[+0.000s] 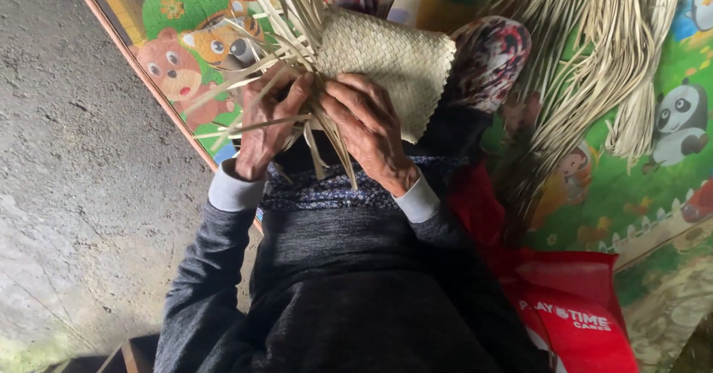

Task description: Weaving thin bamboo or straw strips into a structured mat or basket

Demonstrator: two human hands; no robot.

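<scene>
mat: woven straw mat (pixel 390 57), pale tan, held above the lap against the knees, top centre of view
mat axis: long axis runs upper left to lower right; finished corner points right toward the floral knee (pixel 490 57), unwoven edge faces left
strips: loose strips (pixel 278 17) fan out of the mat's left edge, up and to the left; a few hang down between the hands
left hand: left hand (pixel 264 117) at the mat's lower left, fingers curled around several strips, thumb on top; grip closed on strips
right hand: right hand (pixel 368 124) just beside the left, over the mat's lower edge, fingers bent and pinching strips where they leave the weave; grip closed on strips
hands: nearly touching, strips crossing between them
sleeves: dark grey with pale cuffs, both wrists in view
bundle: straw bundle (pixel 601 69) lies on the right, well apart from the hands
play mat: cartoon-printed play mat (pixel 178 54) under everything
floor: bare concrete floor (pixel 74 165) to the left
bag: red bag (pixel 572 306) lower right, beside the person
</scene>
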